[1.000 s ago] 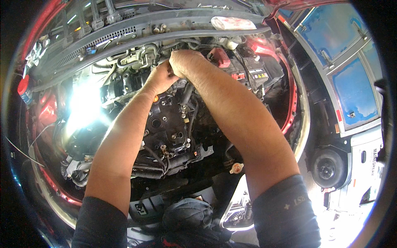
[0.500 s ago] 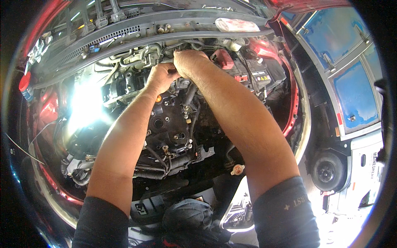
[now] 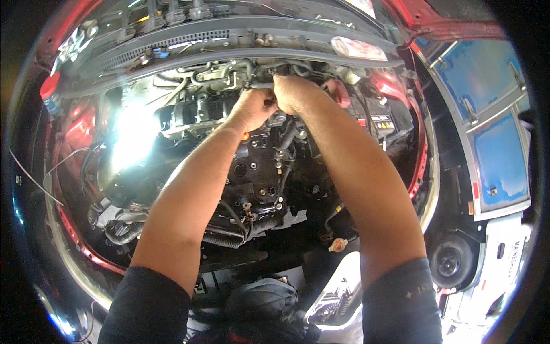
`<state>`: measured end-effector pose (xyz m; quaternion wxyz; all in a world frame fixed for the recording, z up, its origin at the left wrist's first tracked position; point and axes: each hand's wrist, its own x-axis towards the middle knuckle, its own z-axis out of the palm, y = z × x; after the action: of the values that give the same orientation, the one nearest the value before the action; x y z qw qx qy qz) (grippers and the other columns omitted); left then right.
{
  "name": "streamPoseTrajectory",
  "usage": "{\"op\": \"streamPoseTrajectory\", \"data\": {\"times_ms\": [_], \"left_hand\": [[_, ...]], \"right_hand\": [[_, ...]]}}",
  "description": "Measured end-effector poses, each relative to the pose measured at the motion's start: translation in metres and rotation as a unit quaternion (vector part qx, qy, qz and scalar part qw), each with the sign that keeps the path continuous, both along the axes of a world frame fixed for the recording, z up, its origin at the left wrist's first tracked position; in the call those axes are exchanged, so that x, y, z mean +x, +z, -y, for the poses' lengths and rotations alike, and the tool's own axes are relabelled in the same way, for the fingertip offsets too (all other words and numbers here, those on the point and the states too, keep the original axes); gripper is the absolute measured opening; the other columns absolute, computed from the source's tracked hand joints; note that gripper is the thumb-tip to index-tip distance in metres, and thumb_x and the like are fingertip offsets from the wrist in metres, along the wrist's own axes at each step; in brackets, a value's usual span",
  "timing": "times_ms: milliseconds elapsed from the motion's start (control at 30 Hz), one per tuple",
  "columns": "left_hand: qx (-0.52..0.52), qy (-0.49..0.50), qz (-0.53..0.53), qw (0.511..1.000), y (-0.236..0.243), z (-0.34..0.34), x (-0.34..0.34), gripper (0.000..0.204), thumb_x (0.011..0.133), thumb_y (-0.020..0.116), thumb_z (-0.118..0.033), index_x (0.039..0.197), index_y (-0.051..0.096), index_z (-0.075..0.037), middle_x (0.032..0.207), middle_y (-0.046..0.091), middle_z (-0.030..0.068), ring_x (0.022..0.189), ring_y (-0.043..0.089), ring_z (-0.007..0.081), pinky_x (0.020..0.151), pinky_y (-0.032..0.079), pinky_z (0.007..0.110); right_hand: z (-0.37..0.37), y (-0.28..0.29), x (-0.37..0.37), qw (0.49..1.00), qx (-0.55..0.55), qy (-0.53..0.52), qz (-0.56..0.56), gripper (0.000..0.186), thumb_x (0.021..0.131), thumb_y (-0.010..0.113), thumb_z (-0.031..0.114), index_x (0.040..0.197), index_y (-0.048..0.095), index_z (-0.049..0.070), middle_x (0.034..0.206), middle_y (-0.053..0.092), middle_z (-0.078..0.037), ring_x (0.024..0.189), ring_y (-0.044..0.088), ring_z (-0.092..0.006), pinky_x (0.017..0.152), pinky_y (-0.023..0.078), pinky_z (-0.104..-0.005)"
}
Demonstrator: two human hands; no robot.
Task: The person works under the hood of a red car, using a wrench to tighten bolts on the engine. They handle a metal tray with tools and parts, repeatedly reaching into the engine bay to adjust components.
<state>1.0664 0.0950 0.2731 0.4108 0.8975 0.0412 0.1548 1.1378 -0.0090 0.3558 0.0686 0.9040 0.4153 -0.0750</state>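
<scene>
From where I stood, the likeliest trouble was a small piece slipping from those curled fingers and dropping among the hoses [image 3: 200,74], since both hands worked close together at the back of the engine [image 3: 258,180]. The left hand [image 3: 256,107] and the right hand [image 3: 293,93] were bent narrow, nearly meeting; whatever they gripped was hidden, so I couldn't tell. The engine lay beneath and in front of them, and the dark round opening [image 3: 240,169] in its top might have swallowed anything dropped.

Counting up, I made out two hands, one engine, one battery [image 3: 385,110], one red terminal cover [image 3: 340,95], one red-capped bottle [image 3: 50,92], one white-and-red package [image 3: 358,49] and four black coil-like parts [image 3: 175,16] up by the windshield.
</scene>
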Motion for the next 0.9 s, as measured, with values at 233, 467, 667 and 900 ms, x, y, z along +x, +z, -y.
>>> {"op": "streamPoseTrajectory", "data": {"times_ms": [233,467,667,900], "left_hand": [[-0.011,-0.008,-0.034,0.999,-0.007,0.001,0.006,0.024,0.082,0.065,-0.012,0.106,0.066,-0.006,0.096,0.069,0.0178,0.088,0.068,0.03,0.082,0.052,0.038],[-0.026,-0.047,-0.065,0.996,-0.011,-0.002,0.008,0.031,0.088,0.062,-0.027,0.112,0.063,-0.007,0.104,0.068,0.0177,0.098,0.064,0.0357,0.085,0.051,0.041],[0.035,-0.056,-0.036,0.997,-0.017,0.002,0.01,0.023,0.086,0.063,-0.02,0.105,0.063,-0.006,0.104,0.067,0.0186,0.1,0.063,0.0354,0.086,0.05,0.042],[0.012,-0.06,-0.012,0.998,-0.026,-0.003,0.016,0.026,0.087,0.062,-0.024,0.106,0.063,-0.006,0.104,0.067,0.0188,0.099,0.063,0.0362,0.085,0.05,0.042]], "right_hand": [[-0.011,0.016,-0.013,0.977,-0.029,-0.169,-0.124,0.026,0.077,0.066,0.007,0.103,0.067,0.001,0.108,0.067,-0.02,0.096,0.068,-0.0308,0.081,0.055,-0.0396],[-0.017,0.018,-0.014,0.992,-0.079,-0.102,0.012,0.028,0.081,0.065,0.015,0.107,0.07,0.003,0.108,0.069,-0.016,0.104,0.067,-0.0259,0.083,0.056,-0.0385],[-0.016,0.015,-0.014,0.952,-0.007,-0.193,-0.237,0.032,0.09,0.058,0.028,0.1,0.068,-0.001,0.099,0.071,-0.016,0.07,0.071,-0.0275,0.075,0.058,-0.0392],[-0.011,0.004,-0.001,0.996,-0.042,0.028,0.077,0.03,0.085,0.061,0.026,0.095,0.07,0.0,0.095,0.07,-0.019,0.089,0.07,-0.029,0.075,0.057,-0.0377]]}}
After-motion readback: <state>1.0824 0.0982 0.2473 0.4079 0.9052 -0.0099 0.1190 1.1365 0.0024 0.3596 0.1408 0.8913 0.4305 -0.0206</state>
